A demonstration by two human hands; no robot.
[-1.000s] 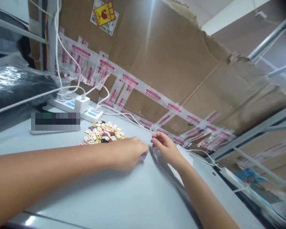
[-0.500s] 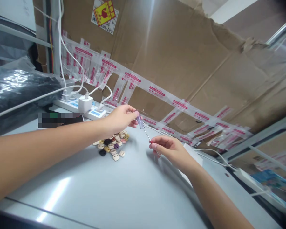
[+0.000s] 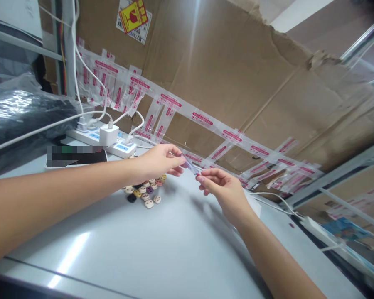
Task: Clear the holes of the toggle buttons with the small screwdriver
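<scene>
My left hand (image 3: pixel 171 160) pinches a slim, translucent purple tube (image 3: pixel 192 167) between thumb and fingers, above the table. Its far end meets the fingertips of my right hand (image 3: pixel 220 182). Those fingers are closed on a thin metal tool with a small red part (image 3: pixel 197 175); its shaft is mostly hidden now. Beneath my left wrist lies a heap of small button-like pieces with holes (image 3: pixel 148 192), cream, yellow, black and purple. My left forearm covers part of the heap.
A white power strip (image 3: pixel 123 148) with plugs and cables stands at the back left, beside a dark flat device (image 3: pixel 90 155). A taped cardboard sheet (image 3: pixel 218 74) rises behind the table (image 3: pixel 137 253). White paper (image 3: pixel 254 205) lies behind my right wrist.
The purple tube and the red part have come together, and the metal shaft between them no longer shows. My left hand has moved slightly right and down; the view has shifted a little.
</scene>
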